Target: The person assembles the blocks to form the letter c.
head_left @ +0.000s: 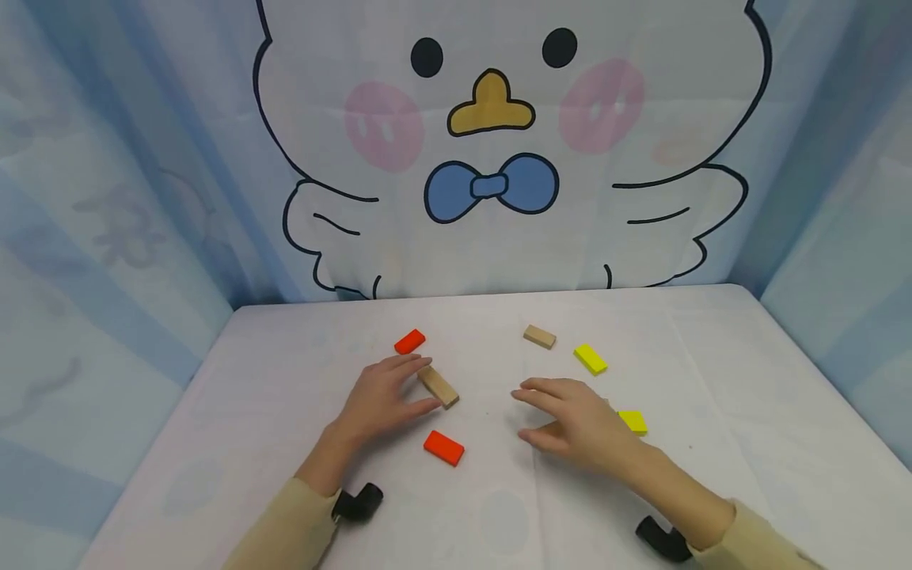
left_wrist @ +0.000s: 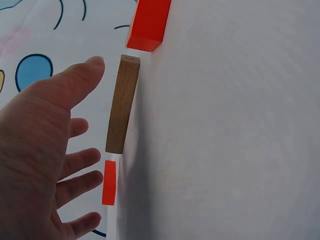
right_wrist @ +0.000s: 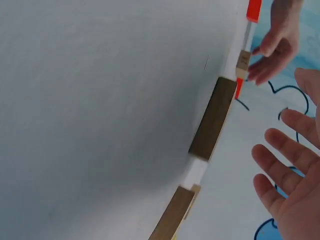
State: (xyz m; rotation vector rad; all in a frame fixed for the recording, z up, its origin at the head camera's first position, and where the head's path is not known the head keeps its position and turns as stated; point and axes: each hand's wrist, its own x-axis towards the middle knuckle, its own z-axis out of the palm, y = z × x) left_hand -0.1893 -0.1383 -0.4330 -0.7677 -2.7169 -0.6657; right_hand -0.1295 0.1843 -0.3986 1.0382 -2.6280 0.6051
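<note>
My left hand [head_left: 385, 400], fingers spread and holding nothing, is beside a plain wooden block [head_left: 438, 386]. In the left wrist view a narrow gap shows between the thumb and that wooden block [left_wrist: 123, 105]. One red block [head_left: 409, 341] lies just beyond these fingers, and another red block [head_left: 444, 448] lies nearer me. My right hand [head_left: 580, 419] hovers with loosely bent fingers and nothing in its grasp. A yellow block [head_left: 632, 422] shows partly past its back. In the right wrist view, two brown-sided blocks stand beside the palm, the closer one [right_wrist: 213, 119] near the fingertips.
Farther back on the white-covered table [head_left: 499, 514] lie a small wooden block [head_left: 539, 336] and a second yellow block [head_left: 590, 359]. A cartoon-printed curtain [head_left: 492, 253] hangs behind the back edge, with blue curtains at both sides. Black wrist devices [head_left: 359, 503] sit at both sleeves.
</note>
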